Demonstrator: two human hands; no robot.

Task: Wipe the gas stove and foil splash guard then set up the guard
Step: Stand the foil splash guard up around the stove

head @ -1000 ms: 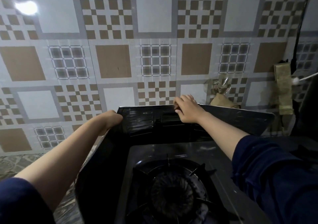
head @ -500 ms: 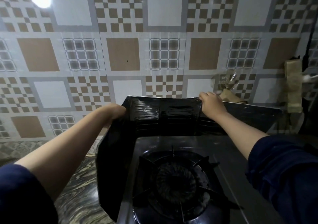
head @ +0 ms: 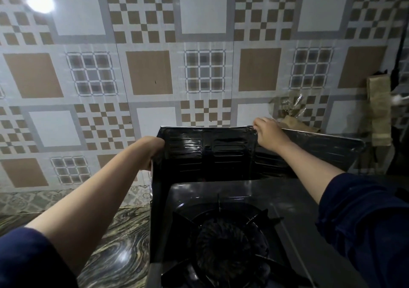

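The dark gas stove [head: 285, 201] lies below me, its round burner [head: 223, 245] under a black pan support. The foil splash guard [head: 210, 152] stands upright around the stove's back and left side, its inner face dark and ribbed. My left hand [head: 152, 152] grips the guard at the back-left corner fold, fingers hidden behind the foil. My right hand [head: 269, 132] pinches the guard's top edge at the fold where the right panel [head: 321, 152] begins. That right panel angles away toward the wall.
A patterned tiled wall [head: 146, 73] rises right behind the guard. A dark marbled countertop [head: 117, 243] lies left of the stove. A brown bag with clear wrapping [head: 294, 119] and a hanging woven strip [head: 378, 112] sit at the right wall.
My right hand slid rightward along the guard's top edge, from the middle to the right fold. The left side panel now stands straighter along the stove. My left hand kept its grip.
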